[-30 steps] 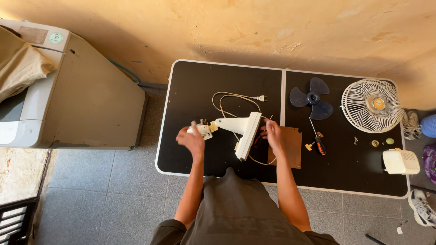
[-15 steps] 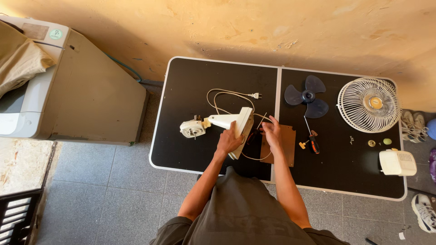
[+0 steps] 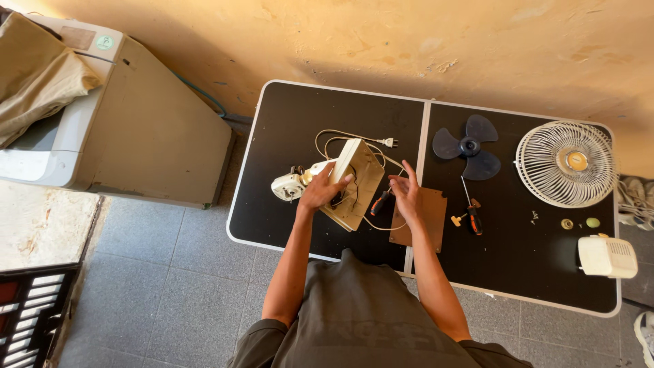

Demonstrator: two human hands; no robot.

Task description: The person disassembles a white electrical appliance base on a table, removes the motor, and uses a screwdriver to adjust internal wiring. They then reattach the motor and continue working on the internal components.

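Fan base housing [image 3: 357, 184], cream, open hollow side facing up, tipped on edge on the black folding table [image 3: 286, 136]. Left hand [image 3: 321, 192] grips it: fingers curled over the near-left wall, thumb side on the neck running to the motor [image 3: 287, 185], which sits just left of the knuckles. Internal wiring visible in the cavity just beyond the fingertips.

Right hand [image 3: 406, 194] holds nothing. Fingers spread and loosely extended, hovering just right of the housing, apart from it. A screwdriver with red-black handle [image 3: 380, 202] lies between the two hands, close to the right thumb; can't tell if the thumb touches it. Brown flat panel [image 3: 421, 219] lies under and right of the right palm, straddling the table's centre seam.

Power cord [image 3: 340, 140] loops past the fingertips of both hands, ending in a white plug [image 3: 388, 142] just beyond the right fingertips.

Further right of the right hand: dark blue three-blade fan blade [image 3: 469, 146], second screwdriver [image 3: 470, 211] with a small yellow part beside it, white wire fan guard [image 3: 565, 163], a few small loose fittings [image 3: 578, 223], cream plastic cover [image 3: 608, 256] at the table's right edge.

Left of the left hand, off the table: grey washing machine [image 3: 136, 129] with tan cloth [image 3: 37, 82] draped on it. Tiled floor, ochre wall.
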